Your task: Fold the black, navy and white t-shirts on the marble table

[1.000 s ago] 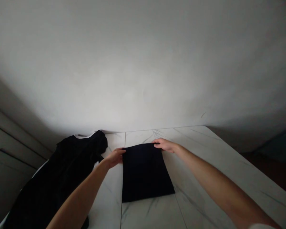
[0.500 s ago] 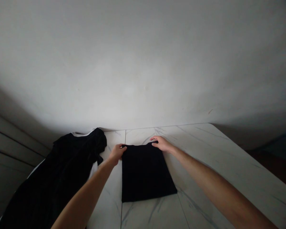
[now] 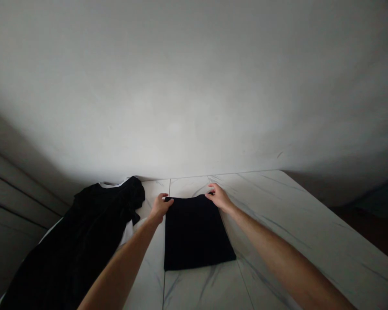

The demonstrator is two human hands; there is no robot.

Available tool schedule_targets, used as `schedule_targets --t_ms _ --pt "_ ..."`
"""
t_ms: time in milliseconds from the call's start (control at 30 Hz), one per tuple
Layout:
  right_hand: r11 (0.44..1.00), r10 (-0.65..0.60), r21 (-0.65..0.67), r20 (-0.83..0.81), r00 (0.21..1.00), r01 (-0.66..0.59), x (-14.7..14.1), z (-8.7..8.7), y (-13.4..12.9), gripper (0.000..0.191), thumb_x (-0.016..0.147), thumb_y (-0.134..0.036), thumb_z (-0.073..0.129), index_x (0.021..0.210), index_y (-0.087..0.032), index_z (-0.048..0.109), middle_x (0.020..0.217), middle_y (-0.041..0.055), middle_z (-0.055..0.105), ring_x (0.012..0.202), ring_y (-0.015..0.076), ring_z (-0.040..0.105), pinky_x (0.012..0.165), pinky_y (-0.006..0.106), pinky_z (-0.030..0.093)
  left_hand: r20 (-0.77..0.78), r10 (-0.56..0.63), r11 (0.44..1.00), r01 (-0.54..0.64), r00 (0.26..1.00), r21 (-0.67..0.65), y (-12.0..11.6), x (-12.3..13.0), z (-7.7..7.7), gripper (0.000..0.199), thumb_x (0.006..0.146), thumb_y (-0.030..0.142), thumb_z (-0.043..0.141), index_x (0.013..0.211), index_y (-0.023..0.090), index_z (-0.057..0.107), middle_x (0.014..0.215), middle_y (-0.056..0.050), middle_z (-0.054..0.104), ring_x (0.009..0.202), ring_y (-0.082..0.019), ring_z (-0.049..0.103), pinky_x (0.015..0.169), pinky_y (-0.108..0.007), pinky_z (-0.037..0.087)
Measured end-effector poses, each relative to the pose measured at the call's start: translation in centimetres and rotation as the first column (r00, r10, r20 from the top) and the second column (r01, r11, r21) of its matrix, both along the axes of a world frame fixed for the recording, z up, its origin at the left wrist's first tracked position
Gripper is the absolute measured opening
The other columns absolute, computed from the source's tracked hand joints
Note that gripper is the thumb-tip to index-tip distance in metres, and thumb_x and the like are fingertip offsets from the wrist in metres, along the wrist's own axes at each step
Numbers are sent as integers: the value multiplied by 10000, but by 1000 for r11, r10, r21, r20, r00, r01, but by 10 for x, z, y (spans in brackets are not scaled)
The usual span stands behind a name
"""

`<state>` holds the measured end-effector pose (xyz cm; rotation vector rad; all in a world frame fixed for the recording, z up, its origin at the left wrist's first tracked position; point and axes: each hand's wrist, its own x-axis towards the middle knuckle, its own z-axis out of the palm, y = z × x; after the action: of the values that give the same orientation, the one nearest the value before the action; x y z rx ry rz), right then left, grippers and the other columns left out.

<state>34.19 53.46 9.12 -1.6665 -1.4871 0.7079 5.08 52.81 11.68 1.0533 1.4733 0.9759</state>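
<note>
A black garment (image 3: 197, 234), folded into a neat near-square, lies flat on the white marble-patterned table (image 3: 278, 215). Its exact kind does not show in this fold. My left hand (image 3: 161, 207) holds the far left corner, thumb on top of the cloth and forefinger at its far edge. At the far right corner, my right hand (image 3: 220, 198) has the cloth between thumb and fingers, with the forefinger curved above. The far edge dips slightly between the two hands.
Left of my left arm lies a heap of black clothes (image 3: 84, 232) with white cloth (image 3: 128, 232) showing beneath. A pale wall (image 3: 194, 107) rises directly behind the table. Grey panelled furniture (image 3: 13, 215) stands at the left.
Both hands stay at the far corners, their fingers a little looser on the cloth. The garment looks slightly narrower at its near right corner; the view has shifted slightly.
</note>
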Motion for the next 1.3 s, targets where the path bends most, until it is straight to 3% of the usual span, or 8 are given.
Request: schedule_targets --t_ms 167,267,533,733,967,1100,1200,1300 --pt "996 49 -62 -213 976 -63 -1 -3 -1 402 773 -340 720 1136 -197 626 849 16 675 807 190 668 770 329 524 8 -79 997 79 997 -6 -2 1 3 415 762 332 757 1118 161 630 722 -9 657 627 -137 609 579 -234 464" --pt "997 82 12 -123 989 -81 -3 -1 0 328 790 -291 698 1097 -200 628 991 56 707 902 206 682 830 346 520 -30 -64 998 64 998 17 -1 3 4 431 742 338 781 1108 168 631 761 -8 653 664 -134 608 598 -228 459" --pt "981 -193 -28 -56 980 192 -9 2 -9 611 691 -421 774 1221 -197 569 934 50 694 876 231 678 800 353 526 -43 12 998 -8 999 69 -4 10 3 597 742 355 785 1244 178 515 757 -1 647 609 -135 615 560 -236 474" --pt "998 -1 56 -127 992 8 -9 -4 -6 377 808 -313 644 1162 -190 605 955 57 724 864 217 706 805 346 540 -208 -84 994 96 974 48 1 9 2 410 854 367 658 1194 144 601 703 -4 646 632 -145 628 607 -249 484" --pt "985 -97 157 189 977 67 -13 -5 -4 431 789 -252 671 1208 -187 595 940 76 729 916 254 699 852 380 530 -503 18 988 61 864 140 2 15 12 501 832 169 635 1326 155 550 1003 -96 697 1001 -246 646 911 -369 472" --pt "968 -138 237 235 962 81 -12 6 -13 405 844 -269 573 1236 -168 585 1034 117 720 862 245 688 829 385 532 -702 101 958 121 705 260 -6 18 20 482 913 175 526 1393 138 504 1190 -158 673 1139 -280 613 1002 -415 441" --pt "958 -110 284 231 967 42 -2 20 -36 341 859 -286 516 1159 -163 625 1089 142 709 851 234 680 814 369 526 -794 153 896 257 588 363 -29 12 26 443 946 165 436 1382 151 519 1296 -152 631 1207 -266 579 1023 -394 436" --pt "985 10 165 231 973 -50 16 30 -83 287 904 -381 465 954 -186 669 888 103 730 771 230 674 744 344 510 -830 57 877 369 554 307 -79 -6 28 346 966 263 421 1244 185 612 1178 -115 684 1096 -254 636 931 -370 474"
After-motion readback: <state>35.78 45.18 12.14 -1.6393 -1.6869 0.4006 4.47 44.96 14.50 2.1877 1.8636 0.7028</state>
